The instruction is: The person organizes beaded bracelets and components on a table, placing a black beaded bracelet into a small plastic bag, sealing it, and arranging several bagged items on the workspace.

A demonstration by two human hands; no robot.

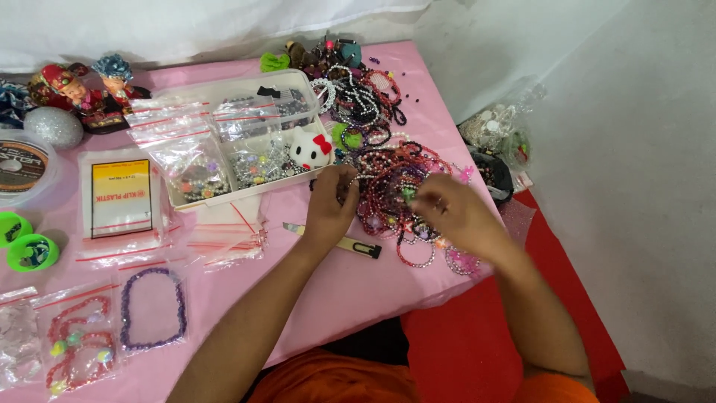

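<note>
Red, pink and black beaded bracelets (399, 186) lie heaped on the pink tablecloth (343, 291), at its right side. The left hand (330, 203) pinches a strand at the heap's near-left edge; the right hand (451, 213) has its fingers curled into the beads. Just left stands a clear plastic tray (224, 195) holding small zip bags of loose beads and one white plush cat head (309, 148). One cutter knife (343, 242) lies under the left wrist. Near the front-left corner, two clear bags hold bracelets, one purple (151, 307), one red (74, 339). Two green rolls (24, 242) sit at the left edge.
</note>
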